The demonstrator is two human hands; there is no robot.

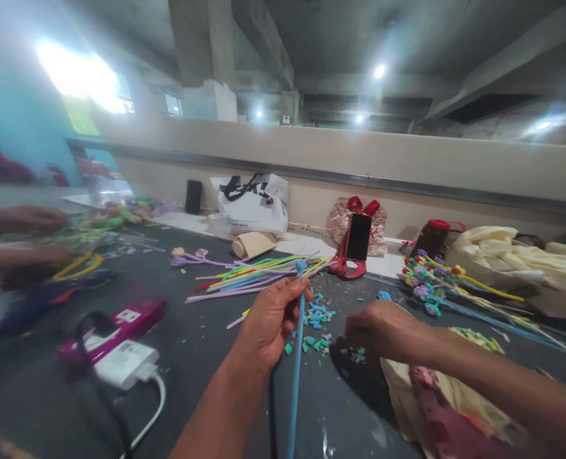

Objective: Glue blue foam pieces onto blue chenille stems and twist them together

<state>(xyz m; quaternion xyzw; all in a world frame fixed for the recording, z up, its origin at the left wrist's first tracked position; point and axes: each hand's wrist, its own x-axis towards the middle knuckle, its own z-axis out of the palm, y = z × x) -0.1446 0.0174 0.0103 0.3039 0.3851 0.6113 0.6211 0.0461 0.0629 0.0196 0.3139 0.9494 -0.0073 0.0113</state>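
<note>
Near the middle, my left hand (276, 313) pinches a long light blue stem (296, 382) just below its small blue knotted head, and the stem hangs toward the near edge. To its right, my right hand (381, 328) is low over small cut pieces on the dark table (206, 395), its fingers curled downward; whatever they hold is hidden. Blue and green cut pieces (317, 315) lie between the hands. Behind my left hand is a bundle of coloured stems (249, 275) in yellow, green, blue, red and lilac.
A power strip (137, 317) with a white charger (126, 363) is at left, near another person's hands (29, 239). Behind stand a white bag (252, 207) and a phone (358, 236). Finished small flowers (424, 280) and a cloth (402, 398) lie right.
</note>
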